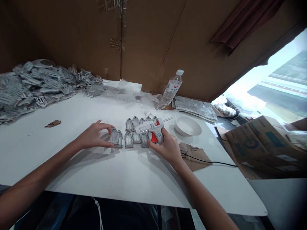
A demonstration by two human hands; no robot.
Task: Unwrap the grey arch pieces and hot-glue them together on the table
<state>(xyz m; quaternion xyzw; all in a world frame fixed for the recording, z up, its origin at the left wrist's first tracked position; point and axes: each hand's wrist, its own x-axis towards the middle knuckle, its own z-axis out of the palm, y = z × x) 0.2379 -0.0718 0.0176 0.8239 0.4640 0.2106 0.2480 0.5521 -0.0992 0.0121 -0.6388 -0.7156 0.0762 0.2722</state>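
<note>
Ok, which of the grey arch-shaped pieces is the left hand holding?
The leftmost grey arch-shaped piece of the front row, held between the left hand's fingertips; the others lie to its right, clear of that hand.

Here's a white tabletop, and right in the middle, a tight cluster of small grey arched pieces! Just right of that cluster, a white bowl, then a cardboard scrap under a black cable. Behind it, a tilted plastic water bottle. Far left, a big heap of grey pieces, with a brown scrap nearer the cluster.
</note>
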